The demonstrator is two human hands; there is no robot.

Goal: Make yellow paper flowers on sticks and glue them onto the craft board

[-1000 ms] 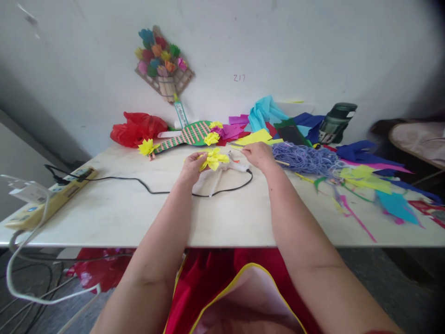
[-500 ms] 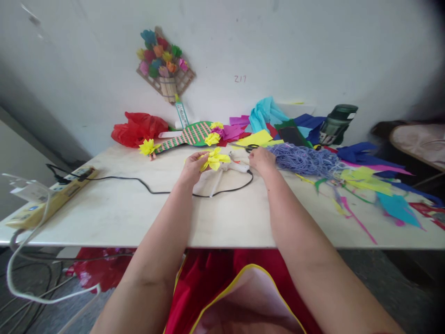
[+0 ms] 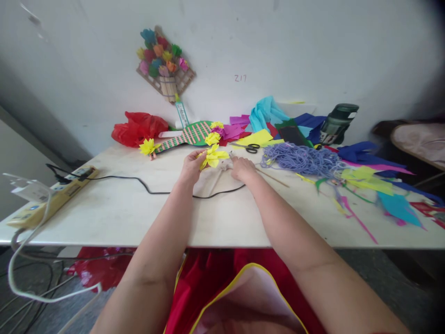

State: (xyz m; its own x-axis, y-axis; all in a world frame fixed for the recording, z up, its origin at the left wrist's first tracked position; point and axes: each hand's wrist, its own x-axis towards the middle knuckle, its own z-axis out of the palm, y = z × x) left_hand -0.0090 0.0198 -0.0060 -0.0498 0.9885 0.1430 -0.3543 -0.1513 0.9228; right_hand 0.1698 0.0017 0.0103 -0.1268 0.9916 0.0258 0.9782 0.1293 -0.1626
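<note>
A yellow crepe-paper flower (image 3: 214,156) is pinched in the fingers of my left hand (image 3: 192,166), just above the table. My right hand (image 3: 244,169) is closed over the white glue gun (image 3: 226,164), covering most of its body. The gun's thin stand and black cord show below the hands. A slim wooden stick (image 3: 273,177) lies on the table just right of my right hand. Black-handled scissors (image 3: 252,148) rest behind it. Beyond my left hand is a green pipa-shaped piece (image 3: 196,133) with pink strips and yellow flowers.
A heap of purple yarn (image 3: 302,159) and colored paper scraps (image 3: 366,180) cover the right side. A dark green bottle (image 3: 338,124) stands behind them. At left are a power strip (image 3: 74,185) and a red crumpled bundle (image 3: 139,129). The black cord (image 3: 121,176) crosses the tabletop.
My right hand has moved left from beside the scissors onto the glue gun. The stick and scissor handles are now uncovered. My left hand still holds the flower, turned slightly.
</note>
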